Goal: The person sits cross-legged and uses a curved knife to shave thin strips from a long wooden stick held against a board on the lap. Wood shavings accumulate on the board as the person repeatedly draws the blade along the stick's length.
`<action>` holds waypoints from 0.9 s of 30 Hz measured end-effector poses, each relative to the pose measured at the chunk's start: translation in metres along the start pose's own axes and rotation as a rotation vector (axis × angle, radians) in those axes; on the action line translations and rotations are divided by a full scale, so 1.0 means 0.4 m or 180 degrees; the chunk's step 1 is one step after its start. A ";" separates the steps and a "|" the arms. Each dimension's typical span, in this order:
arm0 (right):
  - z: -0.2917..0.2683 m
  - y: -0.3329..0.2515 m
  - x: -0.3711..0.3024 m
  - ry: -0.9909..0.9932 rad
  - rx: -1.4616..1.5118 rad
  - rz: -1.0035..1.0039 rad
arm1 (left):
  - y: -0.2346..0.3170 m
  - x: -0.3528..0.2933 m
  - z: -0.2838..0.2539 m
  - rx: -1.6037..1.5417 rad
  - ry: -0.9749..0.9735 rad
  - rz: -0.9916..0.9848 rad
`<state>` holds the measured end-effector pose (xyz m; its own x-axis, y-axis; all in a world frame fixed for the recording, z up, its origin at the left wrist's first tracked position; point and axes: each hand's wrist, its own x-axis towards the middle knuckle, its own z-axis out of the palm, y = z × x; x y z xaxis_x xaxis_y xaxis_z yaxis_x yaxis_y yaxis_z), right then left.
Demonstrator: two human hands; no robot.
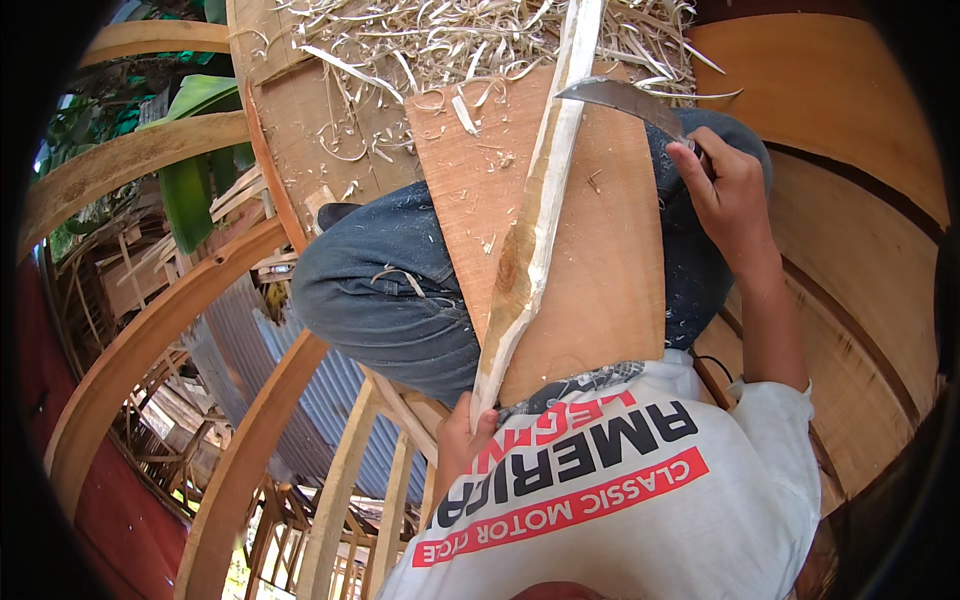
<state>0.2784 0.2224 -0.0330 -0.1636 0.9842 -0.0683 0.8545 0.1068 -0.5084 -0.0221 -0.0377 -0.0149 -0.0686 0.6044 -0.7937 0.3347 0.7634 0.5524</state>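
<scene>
A long pale wooden stick [541,200], whittled to flat facets with a darker knot partway down, runs from the top of the view to my body. My left hand [465,437] grips its near end at my waist. In my right hand [728,195] is a curved knife [625,98], its grey blade pointing left. The blade's tip lies close to the stick; whether it touches I cannot tell. Under the stick, a flat wooden board [600,270] rests across my lap between my knees.
Curly wood shavings [470,45] pile on the plank floor [290,110] ahead. Curved wooden ribs [160,350] stand at the left, with corrugated metal sheets [260,390] and green leaves [190,170] beyond. Wide wooden planks [840,260] rise along the right.
</scene>
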 end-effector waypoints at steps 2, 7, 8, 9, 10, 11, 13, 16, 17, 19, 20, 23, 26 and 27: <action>-0.005 0.004 -0.025 -0.0042 0.0116 0.0068 | 0.005 0.000 0.002 0.0090 0.0182 0.0079; -0.027 0.024 -0.077 -0.0362 0.0134 0.0354 | 0.017 -0.005 0.008 -0.0027 0.0441 -0.0079; -0.026 0.019 -0.083 -0.0360 0.0091 0.0242 | 0.019 0.001 0.005 -0.0018 0.0422 -0.0085; -0.020 0.009 -0.087 -0.0357 0.0048 0.0131 | 0.019 0.003 0.003 -0.0008 0.0404 -0.0091; -0.014 -0.002 -0.091 -0.0352 0.0006 0.0020 | 0.006 0.005 0.005 -0.0060 0.0436 -0.0062; -0.007 -0.014 -0.092 -0.0373 -0.0115 -0.0068 | -0.017 0.012 0.009 -0.0107 0.0471 -0.0026; 0.001 -0.051 -0.095 -0.0467 -0.0168 -0.0232 | -0.026 0.019 0.008 -0.0109 0.0535 0.0101; 0.027 -0.087 -0.103 -0.0503 -0.0281 -0.0497 | -0.022 0.028 0.004 -0.0100 0.0617 0.0289; 0.033 -0.095 -0.101 -0.0536 -0.0370 -0.0573 | -0.030 0.032 0.008 -0.0168 0.0641 0.0292; 0.039 -0.105 -0.091 -0.0594 -0.0534 -0.0663 | -0.046 0.040 0.014 -0.0331 0.0652 0.0333; 0.042 -0.108 -0.089 -0.0566 -0.0545 -0.0676 | -0.058 0.048 0.016 -0.0435 0.0628 0.0374; 0.050 -0.117 -0.079 -0.0503 -0.0601 -0.0725 | -0.066 0.064 0.007 -0.0529 0.0515 0.0360; 0.055 -0.127 -0.058 -0.0440 -0.0711 -0.0795 | -0.079 0.068 0.004 -0.0607 0.0481 0.0314; 0.055 -0.126 -0.048 -0.0392 -0.0750 -0.0819 | -0.083 0.070 0.003 -0.0640 0.0475 0.0310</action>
<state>0.2275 0.1948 -0.0251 -0.4336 0.8981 -0.0739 0.8655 0.3922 -0.3117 -0.0340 -0.0464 -0.0557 -0.1882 0.6927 -0.6962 0.1542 0.7209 0.6756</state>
